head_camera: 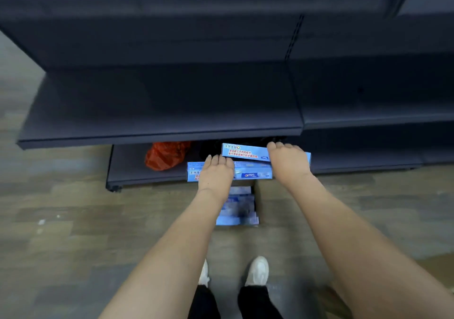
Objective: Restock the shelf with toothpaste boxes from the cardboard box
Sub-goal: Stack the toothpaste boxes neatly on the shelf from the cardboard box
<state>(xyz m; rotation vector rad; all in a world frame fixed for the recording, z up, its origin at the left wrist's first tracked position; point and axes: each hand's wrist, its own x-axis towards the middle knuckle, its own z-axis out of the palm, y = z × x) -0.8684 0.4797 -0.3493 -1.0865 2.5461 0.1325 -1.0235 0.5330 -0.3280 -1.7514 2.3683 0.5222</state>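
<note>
Both arms reach forward and down toward the dark shelf unit point(159, 122). My left hand point(216, 173) grips a blue toothpaste box point(253, 172), held level above the cardboard box. My right hand point(288, 161) grips a second blue toothpaste box point(244, 152), slightly higher and farther back, near the front edge of the middle shelf. Below the hands the open cardboard box point(270, 203) stands on the floor with several more blue toothpaste boxes point(239, 208) packed inside. Fingers curl over the far sides of the held boxes and are partly hidden.
A red plastic bag point(164, 155) lies on the bottom shelf point(130, 171), left of the hands. The shelf unit's upper boards overhang the lower ones. Wood-pattern floor point(73, 232) spreads around; my white shoes point(258, 270) stand behind the cardboard box.
</note>
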